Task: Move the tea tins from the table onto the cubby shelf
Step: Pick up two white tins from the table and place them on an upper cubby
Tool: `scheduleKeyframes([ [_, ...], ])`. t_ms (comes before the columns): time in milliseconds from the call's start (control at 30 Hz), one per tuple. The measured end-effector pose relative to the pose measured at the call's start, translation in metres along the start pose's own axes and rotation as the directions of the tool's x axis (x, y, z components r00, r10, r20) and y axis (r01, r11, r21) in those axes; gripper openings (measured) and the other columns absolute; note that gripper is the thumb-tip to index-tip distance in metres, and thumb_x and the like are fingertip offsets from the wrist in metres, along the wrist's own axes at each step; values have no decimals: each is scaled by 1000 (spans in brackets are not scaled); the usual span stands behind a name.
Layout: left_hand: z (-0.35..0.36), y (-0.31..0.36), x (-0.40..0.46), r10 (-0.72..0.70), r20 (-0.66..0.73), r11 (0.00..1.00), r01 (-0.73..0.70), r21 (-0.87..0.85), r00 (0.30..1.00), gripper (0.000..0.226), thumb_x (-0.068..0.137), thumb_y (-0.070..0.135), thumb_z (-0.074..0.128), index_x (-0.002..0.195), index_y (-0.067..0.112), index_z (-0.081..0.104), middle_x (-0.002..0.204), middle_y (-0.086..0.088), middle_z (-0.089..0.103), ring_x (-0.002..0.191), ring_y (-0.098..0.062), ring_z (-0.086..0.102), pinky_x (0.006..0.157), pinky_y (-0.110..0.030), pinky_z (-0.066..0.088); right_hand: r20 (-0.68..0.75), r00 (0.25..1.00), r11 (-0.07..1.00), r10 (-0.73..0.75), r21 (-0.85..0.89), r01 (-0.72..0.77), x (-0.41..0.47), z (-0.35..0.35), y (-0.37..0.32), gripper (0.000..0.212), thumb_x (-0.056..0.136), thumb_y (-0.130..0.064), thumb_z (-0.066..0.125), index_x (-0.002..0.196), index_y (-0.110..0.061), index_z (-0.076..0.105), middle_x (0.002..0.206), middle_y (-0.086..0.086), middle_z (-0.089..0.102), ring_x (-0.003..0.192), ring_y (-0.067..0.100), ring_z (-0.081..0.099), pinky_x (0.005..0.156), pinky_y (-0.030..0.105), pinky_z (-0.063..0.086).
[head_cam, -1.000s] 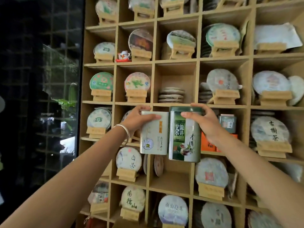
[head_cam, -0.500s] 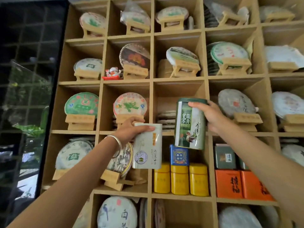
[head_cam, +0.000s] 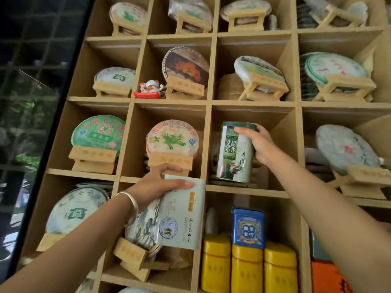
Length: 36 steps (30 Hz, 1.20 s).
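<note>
While right hand [head_cam: 261,144] grips green tin [head_cam: 236,153] inside cubby [head_cam: 251,188], left hand [head_cam: 157,187] holds white tin [head_cam: 182,216] below.

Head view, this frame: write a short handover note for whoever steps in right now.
Right hand grips the green tin near its lid, upright inside the middle cubby, over a low stack of flat tea cakes; whether it rests on them cannot be told.
Left hand grips the white tin by its top, in front of the shelf, outside any cubby.
Done: neither tin is released yet; the green one is nearly placed.
Left: let go of the green tin once it stands, then find a cubby for the white one.
</note>
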<state>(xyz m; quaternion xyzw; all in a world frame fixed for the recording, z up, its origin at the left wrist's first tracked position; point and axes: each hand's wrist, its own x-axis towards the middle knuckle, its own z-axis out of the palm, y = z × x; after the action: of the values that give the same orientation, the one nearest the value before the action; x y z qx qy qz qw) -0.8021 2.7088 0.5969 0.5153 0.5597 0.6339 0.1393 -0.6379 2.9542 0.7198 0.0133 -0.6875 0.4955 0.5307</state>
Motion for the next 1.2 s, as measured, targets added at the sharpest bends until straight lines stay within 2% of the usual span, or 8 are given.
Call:
scheduleKeyframes([
  [300, -5, -23, 11, 59, -51, 998, -57, 29, 997, 78, 41, 38, 94, 111, 28, 62, 103, -12, 73, 88, -32, 72, 80, -45, 58, 24, 999, 999, 49, -17, -49, 26, 17, 46, 44, 67, -20, 85, 96, -21, 52, 81, 2, 74, 69, 14, 73, 54, 26, 56],
  [500, -2, -27, 18, 51, -46, 997, -48, 62, 998, 79, 42, 41, 93, 112, 29, 61, 108, -16, 69, 87, -32, 72, 75, -41, 57, 19, 998, 993, 61, -98, -59, 31, 18, 55, 62, 72, -31, 82, 120, -10, 48, 105, 9, 70, 84, 17, 70, 63, 28, 55],
  [600, 6, -29, 22, 63, -38, 996, -61, 60, 997, 76, 44, 39, 92, 112, 27, 61, 104, -11, 72, 87, -30, 72, 77, -42, 59, -21, 1000, 982, -14, -189, 10, 28, 17, 56, 74, 72, -39, 82, 128, -13, 41, 116, 3, 61, 91, 10, 64, 63, 18, 50],
  [700, 15, -26, 28, 68, -28, 996, -66, 53, 997, 72, 45, 38, 92, 110, 27, 63, 102, -10, 73, 87, -30, 72, 80, -45, 58, -85, 981, 921, -173, -368, 130, 23, 8, 47, 81, 74, -52, 75, 136, -15, 37, 124, 0, 47, 107, 11, 51, 85, 22, 43],
  [867, 37, -12, 36, 101, 0, 993, -101, 59, 995, 76, 44, 44, 90, 113, 28, 61, 97, -11, 74, 86, -27, 73, 72, -37, 59, -184, 879, 844, -439, -418, 334, -24, -14, 24, 43, 85, -45, 65, 116, -18, 51, 110, -3, 57, 99, 7, 54, 80, 10, 41],
  [1000, 60, 5, 44, 124, 24, 991, -125, 43, 992, 80, 42, 48, 90, 113, 28, 58, 89, -3, 76, 83, -21, 74, 63, -28, 57, 56, 975, 874, -216, -434, 219, -91, -27, 25, 42, 83, -50, 66, 113, -23, 57, 102, -13, 60, 85, -7, 59, 66, 5, 43],
  [1133, 93, 21, 51, 162, 22, 986, -163, 22, 987, 82, 39, 50, 92, 110, 24, 61, 93, -4, 76, 85, -21, 73, 74, -36, 58, 151, 985, 920, 85, -392, -19, -140, -36, 34, 78, 62, -67, 64, 121, -18, 55, 114, -3, 66, 101, 10, 64, 86, 30, 54],
  [1200, 109, 28, 53, 178, 26, 984, -179, 17, 984, 80, 41, 50, 91, 110, 24, 61, 94, -3, 76, 84, -19, 73, 71, -32, 57, 165, 975, 958, 146, -270, -97, -151, -42, 35, 79, 58, -68, 66, 116, -15, 57, 104, 0, 73, 95, 15, 70, 80, 32, 56],
])
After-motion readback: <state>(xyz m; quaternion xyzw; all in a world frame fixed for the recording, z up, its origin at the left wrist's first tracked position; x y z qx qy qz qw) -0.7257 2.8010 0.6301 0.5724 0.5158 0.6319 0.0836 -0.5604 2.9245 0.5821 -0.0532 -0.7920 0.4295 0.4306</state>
